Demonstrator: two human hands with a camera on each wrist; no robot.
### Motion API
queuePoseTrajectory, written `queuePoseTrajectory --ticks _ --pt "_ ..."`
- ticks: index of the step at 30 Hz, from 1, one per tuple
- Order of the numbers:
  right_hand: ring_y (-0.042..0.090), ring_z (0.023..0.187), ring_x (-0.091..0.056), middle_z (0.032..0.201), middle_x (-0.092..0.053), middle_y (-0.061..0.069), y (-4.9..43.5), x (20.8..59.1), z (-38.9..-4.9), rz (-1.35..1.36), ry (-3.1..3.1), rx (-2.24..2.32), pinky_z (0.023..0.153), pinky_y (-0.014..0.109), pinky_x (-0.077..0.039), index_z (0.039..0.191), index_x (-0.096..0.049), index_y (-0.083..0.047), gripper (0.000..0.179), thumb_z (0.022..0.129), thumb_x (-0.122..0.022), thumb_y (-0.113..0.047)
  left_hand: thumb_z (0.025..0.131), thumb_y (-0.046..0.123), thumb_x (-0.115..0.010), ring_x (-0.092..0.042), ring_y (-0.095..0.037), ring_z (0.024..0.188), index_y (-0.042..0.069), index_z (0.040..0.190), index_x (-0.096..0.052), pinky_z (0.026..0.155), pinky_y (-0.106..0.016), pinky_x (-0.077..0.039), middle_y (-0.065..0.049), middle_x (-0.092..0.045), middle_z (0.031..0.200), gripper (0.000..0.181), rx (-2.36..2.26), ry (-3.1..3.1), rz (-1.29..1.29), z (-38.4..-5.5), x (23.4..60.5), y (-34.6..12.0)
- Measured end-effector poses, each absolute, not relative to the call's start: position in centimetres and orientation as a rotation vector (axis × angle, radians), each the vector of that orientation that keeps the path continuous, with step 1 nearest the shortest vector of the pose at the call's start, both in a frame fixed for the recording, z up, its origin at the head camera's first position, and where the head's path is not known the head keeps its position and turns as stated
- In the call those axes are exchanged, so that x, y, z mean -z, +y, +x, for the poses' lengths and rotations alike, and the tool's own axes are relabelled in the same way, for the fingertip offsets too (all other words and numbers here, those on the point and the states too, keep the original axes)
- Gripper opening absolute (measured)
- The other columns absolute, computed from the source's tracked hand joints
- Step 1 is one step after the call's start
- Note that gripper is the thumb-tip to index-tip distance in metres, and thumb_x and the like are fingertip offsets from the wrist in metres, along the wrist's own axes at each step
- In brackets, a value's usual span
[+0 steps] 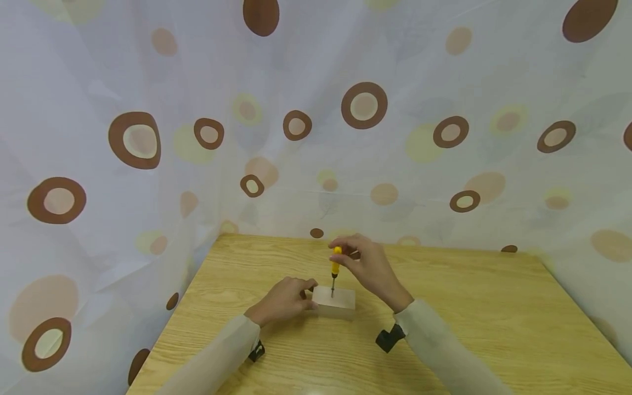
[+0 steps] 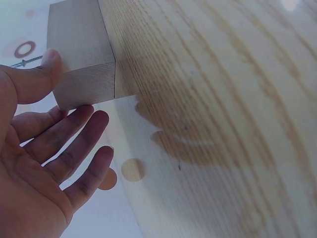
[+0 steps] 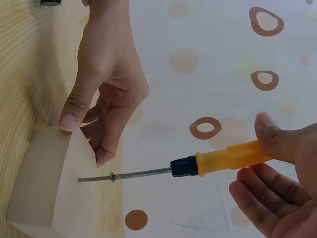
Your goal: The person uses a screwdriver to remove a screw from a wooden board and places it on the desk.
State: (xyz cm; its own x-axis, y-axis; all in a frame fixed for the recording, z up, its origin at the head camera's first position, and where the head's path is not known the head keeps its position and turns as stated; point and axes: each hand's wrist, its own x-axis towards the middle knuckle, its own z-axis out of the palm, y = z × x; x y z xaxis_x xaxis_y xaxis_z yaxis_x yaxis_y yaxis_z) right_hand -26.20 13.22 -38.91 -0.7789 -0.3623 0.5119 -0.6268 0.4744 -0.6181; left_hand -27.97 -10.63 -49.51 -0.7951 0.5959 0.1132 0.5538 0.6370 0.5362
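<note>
A pale rectangular wooden block (image 1: pixel 342 311) lies on the table, steadied by my left hand (image 1: pixel 283 300), whose thumb and fingers pinch its left end. In the right wrist view a threaded screw (image 3: pixel 95 179) stands in the block's top face, with much of its thread still showing. The tip of a screwdriver (image 3: pixel 218 162) with a yellow handle and black collar sits on the screw head, roughly in line with it. My right hand (image 1: pixel 371 270) holds the handle near its end between thumb and fingers, above the block. The tip of the left thumb (image 2: pixel 51 58) presses the block's side.
Under everything is a wood-grain table (image 1: pixel 474 312). A white curtain (image 1: pixel 316 66) with brown and beige circles hangs behind it and along the left. Black wrist-camera mounts (image 1: pixel 390 337) sit at both cuffs.
</note>
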Motion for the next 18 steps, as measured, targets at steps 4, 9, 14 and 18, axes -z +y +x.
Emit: queuePoseTrajectory --ticks 4,9,14,18 --pt "0.009 0.080 -0.069 0.094 -0.072 -0.004 13.19 38.94 -26.17 0.828 -2.394 -1.189 0.075 0.028 -0.058 0.117 -0.075 -0.015 0.026 0.091 -0.079 -0.015 0.095 0.031 -0.076 -0.067 -0.003 0.083 0.006 0.130 -0.068 0.072 -0.023 -0.054 -0.007 -0.072 0.123 0.044 -0.866 2.777 0.978 -28.05 49.60 -10.63" --pt "0.014 0.088 -0.073 0.103 -0.076 0.002 13.08 39.10 -26.34 0.860 -2.376 -1.154 0.078 0.030 -0.059 0.121 -0.071 -0.011 0.028 0.094 -0.076 -0.012 0.095 0.031 -0.077 -0.066 -0.002 0.081 0.006 0.130 -0.068 0.071 -0.022 -0.054 -0.007 -0.072 0.123 0.043 -0.882 2.770 0.968 -28.07 49.53 -10.64" --pt "0.014 0.090 -0.072 0.104 -0.075 0.000 12.91 39.30 -26.25 0.861 -2.364 -1.171 0.078 0.031 -0.060 0.121 -0.073 -0.011 0.029 0.093 -0.078 -0.018 0.095 0.031 -0.077 -0.067 -0.003 0.081 0.007 0.128 -0.069 0.071 -0.022 -0.054 -0.007 -0.072 0.122 0.041 -0.881 2.771 0.970 -28.07 49.46 -10.65" --pt "0.016 0.092 -0.071 0.108 -0.074 0.006 12.89 39.32 -26.23 0.859 -2.349 -1.161 0.078 0.032 -0.060 0.122 -0.073 -0.009 0.028 0.095 -0.076 -0.014 0.095 0.032 -0.077 -0.067 -0.003 0.081 0.007 0.128 -0.069 0.071 -0.022 -0.054 -0.007 -0.072 0.122 0.042 -0.876 2.770 0.965 -28.00 49.39 -10.73"
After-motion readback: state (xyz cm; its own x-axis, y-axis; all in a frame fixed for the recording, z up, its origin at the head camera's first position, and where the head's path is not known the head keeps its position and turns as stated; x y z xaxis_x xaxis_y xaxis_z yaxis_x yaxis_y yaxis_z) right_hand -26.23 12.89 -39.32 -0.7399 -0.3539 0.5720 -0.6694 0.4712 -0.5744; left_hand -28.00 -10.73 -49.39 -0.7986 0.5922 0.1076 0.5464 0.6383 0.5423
